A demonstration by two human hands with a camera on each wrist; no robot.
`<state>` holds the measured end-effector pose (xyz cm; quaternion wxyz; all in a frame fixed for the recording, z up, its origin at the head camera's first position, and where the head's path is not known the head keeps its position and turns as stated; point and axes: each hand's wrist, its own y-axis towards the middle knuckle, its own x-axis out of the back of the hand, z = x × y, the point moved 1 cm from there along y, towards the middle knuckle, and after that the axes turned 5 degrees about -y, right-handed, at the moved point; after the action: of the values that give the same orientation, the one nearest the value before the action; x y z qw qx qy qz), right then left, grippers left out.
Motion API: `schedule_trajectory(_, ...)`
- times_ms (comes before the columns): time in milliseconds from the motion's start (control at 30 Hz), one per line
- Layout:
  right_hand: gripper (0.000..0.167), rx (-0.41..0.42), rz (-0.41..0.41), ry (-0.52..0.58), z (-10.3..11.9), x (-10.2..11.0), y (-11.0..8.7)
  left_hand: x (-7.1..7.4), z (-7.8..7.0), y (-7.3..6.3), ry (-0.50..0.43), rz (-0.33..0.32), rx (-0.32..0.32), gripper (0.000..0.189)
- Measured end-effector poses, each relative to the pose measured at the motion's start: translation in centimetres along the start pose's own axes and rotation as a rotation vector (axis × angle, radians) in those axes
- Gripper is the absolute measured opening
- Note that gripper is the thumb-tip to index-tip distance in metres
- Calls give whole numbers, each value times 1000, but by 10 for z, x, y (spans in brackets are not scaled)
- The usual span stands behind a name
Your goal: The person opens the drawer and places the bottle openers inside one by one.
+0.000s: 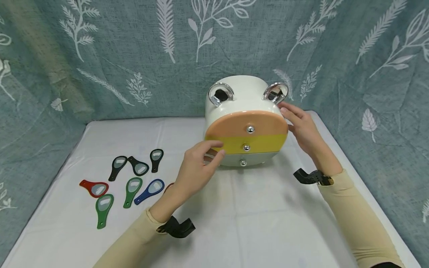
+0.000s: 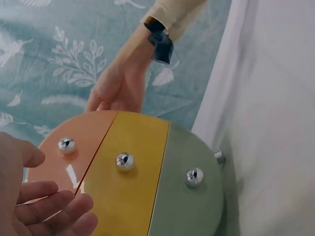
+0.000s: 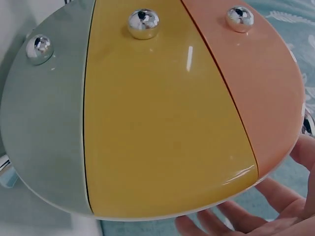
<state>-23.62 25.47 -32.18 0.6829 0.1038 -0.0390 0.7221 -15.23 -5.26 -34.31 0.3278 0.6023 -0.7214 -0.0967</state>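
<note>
Flanking box (image 1: 261, 144) with left hand (image 1: 197, 169) and right hand (image 1: 304, 129), both loose-fingered, likely to steady it; can't confirm contact. Note openers (image 1: 128, 199) spread at left, likely for clearance.

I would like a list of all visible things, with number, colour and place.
Table: one, white, below everything
Curtain: count unclear, teal with white leaves, behind table
Box: one, white, on table
Drawers: three, orange, yellow and green, box's front
Knobs: three, silver, one per drawer
Round ornaments: two, silver, box's top
Foot: at least one, silver, box's underside
Bottle openers: eight (three black, two green, two red, one blue), table's left half
Wristbands: two, black, one per wrist
Sleeves: two, beige, one per arm
Left hand: one, bare, at box's front
Right hand: one, bare, at box's side
</note>
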Motion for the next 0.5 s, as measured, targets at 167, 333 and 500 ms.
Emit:
schedule_trajectory(167,61,-29,20,49,0,1,0,-11,-2,13,-82,21,34,20)
schedule_trajectory(333,61,-31,16,58,-1,1,0,-18,-3,26,-302,63,126,26)
schedule_trajectory(500,62,-31,18,71,-2,0,0,-21,-2,35,-437,83,188,29)
